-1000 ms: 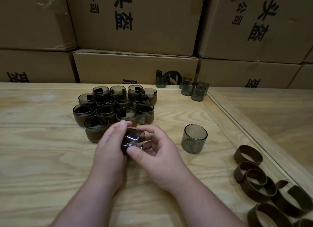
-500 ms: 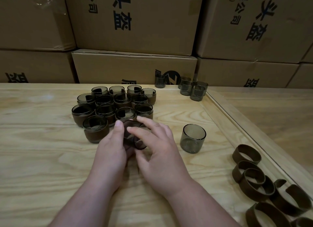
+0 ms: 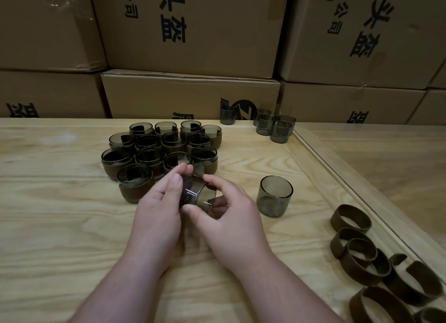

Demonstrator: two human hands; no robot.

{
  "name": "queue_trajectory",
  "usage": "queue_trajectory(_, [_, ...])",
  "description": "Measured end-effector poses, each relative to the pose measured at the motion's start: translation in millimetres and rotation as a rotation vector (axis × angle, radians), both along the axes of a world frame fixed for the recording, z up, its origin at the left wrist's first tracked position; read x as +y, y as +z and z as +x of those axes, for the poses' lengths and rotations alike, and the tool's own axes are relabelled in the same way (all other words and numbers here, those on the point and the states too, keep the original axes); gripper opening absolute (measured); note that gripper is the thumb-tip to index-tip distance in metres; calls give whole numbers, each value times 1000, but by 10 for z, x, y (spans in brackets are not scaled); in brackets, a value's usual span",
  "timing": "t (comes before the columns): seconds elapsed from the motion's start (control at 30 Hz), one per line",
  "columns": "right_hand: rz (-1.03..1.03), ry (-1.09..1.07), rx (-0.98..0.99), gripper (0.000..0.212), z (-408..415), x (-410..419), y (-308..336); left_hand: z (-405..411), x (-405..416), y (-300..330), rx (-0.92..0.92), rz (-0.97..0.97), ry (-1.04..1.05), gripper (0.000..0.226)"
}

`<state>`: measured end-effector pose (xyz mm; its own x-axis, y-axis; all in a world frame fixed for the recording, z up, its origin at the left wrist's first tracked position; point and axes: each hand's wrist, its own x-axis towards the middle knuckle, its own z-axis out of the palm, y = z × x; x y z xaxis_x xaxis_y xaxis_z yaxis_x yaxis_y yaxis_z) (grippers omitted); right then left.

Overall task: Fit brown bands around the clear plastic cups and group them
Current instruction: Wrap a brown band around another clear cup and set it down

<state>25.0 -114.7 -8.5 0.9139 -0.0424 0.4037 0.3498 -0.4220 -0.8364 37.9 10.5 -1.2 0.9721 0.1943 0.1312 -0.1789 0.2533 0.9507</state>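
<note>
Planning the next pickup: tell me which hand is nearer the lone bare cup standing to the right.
Right. The right hand sits just left of the bare cup, apart from it; the left hand lies farther left. Both hold the cup being banded.

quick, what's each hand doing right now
Left hand: fingers curled round the tilted cup, holding it.
Right hand: thumb and fingers pinching the same cup.

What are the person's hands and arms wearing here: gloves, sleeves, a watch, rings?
Nothing is worn that shows. The left hand and right hand are bare, with no gloves, rings or watch, and both forearms are uncovered to the frame's bottom edge. Fingernails are short and unpainted.
</note>
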Motion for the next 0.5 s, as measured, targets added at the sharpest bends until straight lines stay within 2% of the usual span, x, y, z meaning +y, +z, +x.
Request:
queue_trajectory(0.1, [86,-78,8,61,24,-15,11,-13,-26,27,30,-21,-45,26])
queue_trajectory(0.23, [234,-141,34,51,43,-60,46,-27,-70,23,28,-21,-68,27])
queue_trajectory(0.37, [361,-121,2,57,31,-33,67,-18,-45,13,44,-99,-66,24])
queue_trajectory(0.43, [454,-84,-3,61,37,-34,62,-23,-27,3,62,-124,-116,42])
queue_trajectory(0.5, [453,-51,-37,59,40,-30,50,-27,-15,-12,59,-116,-187,53])
